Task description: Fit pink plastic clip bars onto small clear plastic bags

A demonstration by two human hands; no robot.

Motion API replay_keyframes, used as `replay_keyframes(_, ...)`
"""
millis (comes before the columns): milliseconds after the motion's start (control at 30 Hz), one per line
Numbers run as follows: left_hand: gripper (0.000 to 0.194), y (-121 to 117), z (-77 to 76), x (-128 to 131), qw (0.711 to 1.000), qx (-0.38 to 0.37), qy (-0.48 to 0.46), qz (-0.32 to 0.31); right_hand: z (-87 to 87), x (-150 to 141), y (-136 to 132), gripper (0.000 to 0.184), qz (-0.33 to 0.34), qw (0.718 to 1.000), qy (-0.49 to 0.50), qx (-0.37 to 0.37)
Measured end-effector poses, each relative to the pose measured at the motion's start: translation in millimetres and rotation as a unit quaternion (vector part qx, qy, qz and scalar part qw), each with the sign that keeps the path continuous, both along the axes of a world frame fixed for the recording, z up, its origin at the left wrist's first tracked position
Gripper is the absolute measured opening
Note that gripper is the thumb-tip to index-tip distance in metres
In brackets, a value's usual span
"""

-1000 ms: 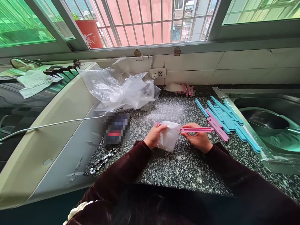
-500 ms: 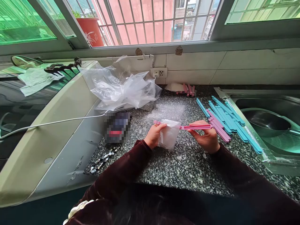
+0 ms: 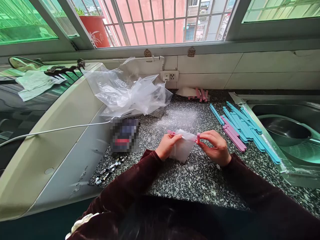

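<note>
My left hand (image 3: 166,146) is closed on a small clear plastic bag (image 3: 182,152) with whitish contents, its thumb pressed near the bag's top edge. A pink bag sealing clip (image 3: 198,137) lies at that top edge, and its left end shows beside my left fingertips. At the clip's right end, my right hand (image 3: 215,146) pinches it between thumb and fingers. How far the clip's two bars are closed cannot be made out. Both hands are above the speckled countertop (image 3: 200,180).
Blue bag clips (image 3: 240,121) and pink clips (image 3: 232,135) lie right, beside the sink (image 3: 282,100) with a pan. A filled bag with pink clips (image 3: 192,94) is by the wall. White powder (image 3: 177,116), crumpled plastic bags (image 3: 135,95) and a blurred dark object (image 3: 124,135) are nearby.
The pink bar that stuck out to the right of the bag has swung and no longer extends there. My right hand first slid right along it, then moved back slightly left.
</note>
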State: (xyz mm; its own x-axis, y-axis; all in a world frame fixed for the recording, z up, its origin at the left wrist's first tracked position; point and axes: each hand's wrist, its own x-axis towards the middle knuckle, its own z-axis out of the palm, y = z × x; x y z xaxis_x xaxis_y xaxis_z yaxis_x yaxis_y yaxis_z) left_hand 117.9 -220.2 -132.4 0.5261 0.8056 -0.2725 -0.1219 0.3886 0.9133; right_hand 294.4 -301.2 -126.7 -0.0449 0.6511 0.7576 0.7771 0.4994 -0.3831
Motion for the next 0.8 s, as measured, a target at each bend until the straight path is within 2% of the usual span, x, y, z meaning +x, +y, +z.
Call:
replay_keyframes(267,0.035,-1.2,1.1,1.0,1.0,-0.001,-0.002,-0.008,-2.4,-1.9,0.3,0.012,-0.006,0.999,-0.039,-0.027)
replay_keyframes(433,0.039,-0.8,-0.4,0.2,1.0,-0.016,-0.002,-0.018,-1.8,-3.8,0.9,0.011,-0.015,0.997,-0.069,-0.019)
replay_keyframes(633,0.046,0.4,-0.9,-1.8,0.999,-0.011,0.004,-0.048,-6.0,-4.6,1.5,0.012,-0.031,0.992,-0.118,-0.04)
replay_keyframes(800,0.046,2.1,1.9,-3.0,0.995,0.008,0.007,-0.095,-8.1,-4.7,2.9,0.012,-0.028,0.99,-0.136,-0.023)
